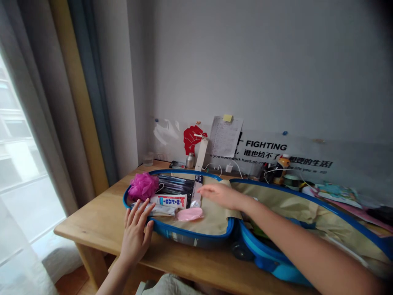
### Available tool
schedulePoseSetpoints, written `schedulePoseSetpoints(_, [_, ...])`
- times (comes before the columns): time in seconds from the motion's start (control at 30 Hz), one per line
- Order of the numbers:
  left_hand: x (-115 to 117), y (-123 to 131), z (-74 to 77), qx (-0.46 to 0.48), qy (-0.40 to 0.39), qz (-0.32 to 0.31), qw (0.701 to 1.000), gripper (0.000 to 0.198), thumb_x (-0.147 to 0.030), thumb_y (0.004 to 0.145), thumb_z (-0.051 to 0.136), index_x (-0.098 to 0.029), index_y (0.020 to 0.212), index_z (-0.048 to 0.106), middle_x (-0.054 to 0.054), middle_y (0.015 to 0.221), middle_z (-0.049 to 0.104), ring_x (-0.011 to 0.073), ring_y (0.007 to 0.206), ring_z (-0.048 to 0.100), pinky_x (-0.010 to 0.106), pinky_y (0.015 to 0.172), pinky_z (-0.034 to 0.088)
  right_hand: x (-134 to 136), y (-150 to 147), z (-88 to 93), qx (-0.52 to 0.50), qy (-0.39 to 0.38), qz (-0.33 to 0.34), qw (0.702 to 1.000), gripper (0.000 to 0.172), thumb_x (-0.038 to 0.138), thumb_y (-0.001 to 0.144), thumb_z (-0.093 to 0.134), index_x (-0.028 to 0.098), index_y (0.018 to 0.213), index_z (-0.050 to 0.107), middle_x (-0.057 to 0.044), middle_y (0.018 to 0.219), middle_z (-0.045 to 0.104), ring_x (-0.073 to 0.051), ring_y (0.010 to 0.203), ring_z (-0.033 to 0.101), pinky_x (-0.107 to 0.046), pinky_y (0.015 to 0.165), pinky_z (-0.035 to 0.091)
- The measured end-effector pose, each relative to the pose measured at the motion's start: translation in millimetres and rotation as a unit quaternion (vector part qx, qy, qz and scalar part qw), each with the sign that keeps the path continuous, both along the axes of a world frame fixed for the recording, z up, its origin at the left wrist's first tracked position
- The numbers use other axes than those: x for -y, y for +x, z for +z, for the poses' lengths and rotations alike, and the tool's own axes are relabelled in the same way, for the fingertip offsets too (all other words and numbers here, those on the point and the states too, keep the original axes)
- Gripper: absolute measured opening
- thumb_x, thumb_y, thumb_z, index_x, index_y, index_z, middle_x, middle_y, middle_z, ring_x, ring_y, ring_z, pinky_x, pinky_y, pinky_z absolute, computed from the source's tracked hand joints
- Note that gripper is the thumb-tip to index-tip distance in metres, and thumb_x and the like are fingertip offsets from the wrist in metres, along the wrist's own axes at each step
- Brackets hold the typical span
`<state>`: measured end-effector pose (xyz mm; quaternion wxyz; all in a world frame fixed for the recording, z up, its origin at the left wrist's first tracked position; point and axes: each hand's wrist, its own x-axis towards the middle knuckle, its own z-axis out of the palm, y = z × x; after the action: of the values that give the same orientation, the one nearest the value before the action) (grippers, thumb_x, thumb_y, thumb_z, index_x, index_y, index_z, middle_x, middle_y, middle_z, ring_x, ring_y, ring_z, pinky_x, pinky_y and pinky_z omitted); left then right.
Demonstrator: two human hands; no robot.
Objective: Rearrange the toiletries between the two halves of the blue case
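Note:
An open blue-rimmed suitcase [196,235] with beige lining lies on the wooden desk. My left hand [136,225] rests on its near left edge, fingers spread and empty. Over the left half, my right hand [219,194] reaches in from the right with fingers stretched out, holding nothing visible. Beside its fingertips is a narrow package with a dark top [197,190]. In the same half sit a magenta bath puff [143,185], several dark slim packages [175,185], a white boxed or tubed toothpaste [168,200], a silvery-white tube [162,210] and a pink oval item [189,214].
The suitcase's right half [270,191] lies open, partly hidden by my right forearm. Along the wall stand a small metallic bottle [190,161], a white upright strip [202,155], an orange bottle [281,168] and cables. Curtains [73,98] hang by the window at left.

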<state>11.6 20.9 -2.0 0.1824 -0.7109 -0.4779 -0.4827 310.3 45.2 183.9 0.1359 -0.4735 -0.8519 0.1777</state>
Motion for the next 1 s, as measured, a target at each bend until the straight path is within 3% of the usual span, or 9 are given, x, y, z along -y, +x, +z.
schedulePoseSetpoints(0.1, [-0.1,-1.1,-0.5,0.003,-0.003,-0.002,1.0,0.046,-0.028,0.098,0.041,-0.026,0.143,0.051,0.008,0.144,0.057,0.025,0.147,0.034,0.047,0.124,0.018,-3.4,43.5,19.9,-0.029,0.019,-0.063,0.997,0.054,0.052,0.093,0.036,0.018,0.118,0.069,-0.009,0.123,0.071,-0.024,0.115,0.064,-0.038,0.102,0.047])
schedulePoseSetpoints(0.23, [0.2,-2.2,-1.1,0.003,-0.002,-0.005,1.0,0.047,-0.028,0.098,0.041,-0.027,0.144,0.049,0.009,0.144,0.057,0.0253,0.147,0.033,0.047,0.124,0.017,1.0,99.4,31.6,-0.048,0.017,-0.147,0.988,0.056,0.061,0.083,0.046,0.02,0.112,0.071,-0.009,0.117,0.073,-0.027,0.11,0.066,-0.042,0.101,0.048])
schedulePoseSetpoints(0.37, [0.0,-2.1,-0.9,0.003,0.001,-0.006,1.0,0.047,-0.028,0.098,0.041,-0.028,0.144,0.048,0.008,0.143,0.057,0.0257,0.147,0.034,0.047,0.124,0.016,13.1,140.1,27.3,-0.028,0.005,-0.198,0.98,0.053,0.061,0.079,0.049,0.021,0.105,0.073,-0.009,0.113,0.074,-0.027,0.106,0.067,-0.04,0.096,0.049])
schedulePoseSetpoints(0.5, [-0.1,-2.6,-1.2,0.0,-0.006,-0.004,1.0,0.047,-0.028,0.099,0.041,-0.027,0.145,0.047,0.01,0.144,0.056,0.0263,0.148,0.032,0.048,0.124,0.016,28.7,155.1,13.9,0.061,-0.032,-0.209,0.976,0.039,0.052,0.08,0.051,0.02,0.089,0.072,-0.008,0.093,0.075,-0.026,0.088,0.068,-0.038,0.084,0.051])
schedulePoseSetpoints(0.6, [0.1,-2.9,-1.1,0.0,-0.006,-0.002,1.0,0.047,-0.028,0.099,0.04,-0.027,0.145,0.047,0.009,0.145,0.055,0.0261,0.148,0.033,0.047,0.124,0.017,39.6,138.5,5.1,0.078,-0.019,-0.162,0.984,0.035,0.045,0.085,0.049,0.02,0.094,0.072,-0.009,0.1,0.073,-0.024,0.091,0.067,-0.037,0.085,0.051])
schedulePoseSetpoints(0.73, [0.3,-2.3,0.4,-0.002,0.0,-0.003,1.0,0.046,-0.026,0.099,0.041,-0.027,0.144,0.047,0.009,0.144,0.056,0.025,0.148,0.031,0.046,0.124,0.016,45.5,83.1,-0.1,0.054,0.042,-0.006,0.998,0.035,0.035,0.092,0.045,0.022,0.11,0.072,-0.009,0.118,0.069,-0.021,0.111,0.063,-0.036,0.101,0.046])
schedulePoseSetpoints(0.8, [0.7,-2.1,1.2,-0.001,0.0,-0.004,1.0,0.046,-0.026,0.099,0.041,-0.026,0.144,0.048,0.009,0.144,0.056,0.0249,0.148,0.031,0.046,0.124,0.016,41.6,52.2,-3.0,0.089,0.043,0.056,0.994,0.035,0.026,0.092,0.047,0.022,0.118,0.07,-0.009,0.126,0.066,-0.021,0.119,0.06,-0.036,0.106,0.043])
schedulePoseSetpoints(0.9, [1.4,-2.3,1.5,0.003,-0.007,-0.003,1.0,0.046,-0.027,0.099,0.04,-0.027,0.144,0.048,0.009,0.144,0.056,0.0259,0.148,0.032,0.048,0.123,0.017,29.2,15.0,-13.2,0.186,0.014,0.079,0.979,0.047,0.015,0.083,0.056,0.021,0.13,0.064,-0.011,0.135,0.062,-0.024,0.119,0.061,-0.036,0.102,0.046])
schedulePoseSetpoints(1.0, [1.6,-2.5,0.6,0.004,-0.016,-0.005,1.0,0.047,-0.027,0.098,0.041,-0.028,0.144,0.048,0.009,0.144,0.056,0.0262,0.148,0.033,0.048,0.123,0.018,17.3,-7.9,-27.0,0.225,0.003,0.087,0.97,0.048,0.009,0.081,0.056,0.02,0.127,0.066,-0.012,0.125,0.067,-0.025,0.107,0.067,-0.033,0.089,0.05])
